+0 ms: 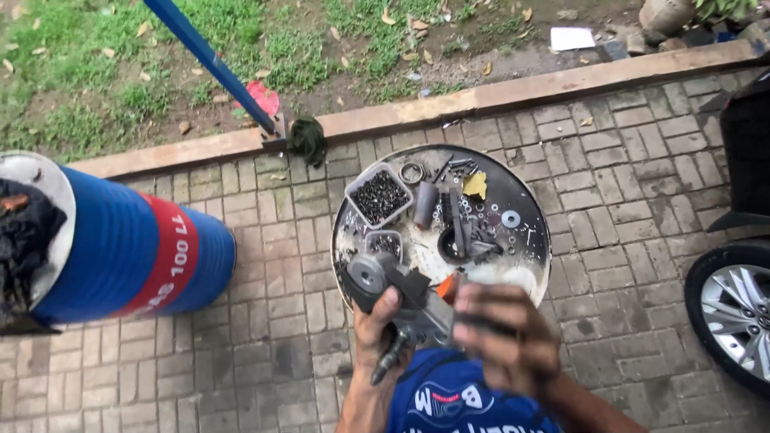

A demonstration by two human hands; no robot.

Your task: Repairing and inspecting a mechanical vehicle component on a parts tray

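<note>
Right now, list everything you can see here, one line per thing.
metal part: one, grey, gripped over the near edge of the tray
round tray: one, dark metal, on the paving, strewn with small parts
clear tub: one, full of dark screws, on the tray's left
washer: one, pale, on the tray's right
yellow scrap: one, at the tray's far edge
blue drum: one, blue with a red band, at left
blue pole: one, slanting down to the kerb
dark rag: one, on the kerb
car wheel: one, silver rim, at right
left hand: one, fingers around the metal part
right hand: one, blurred, at the part with an orange tool
</note>
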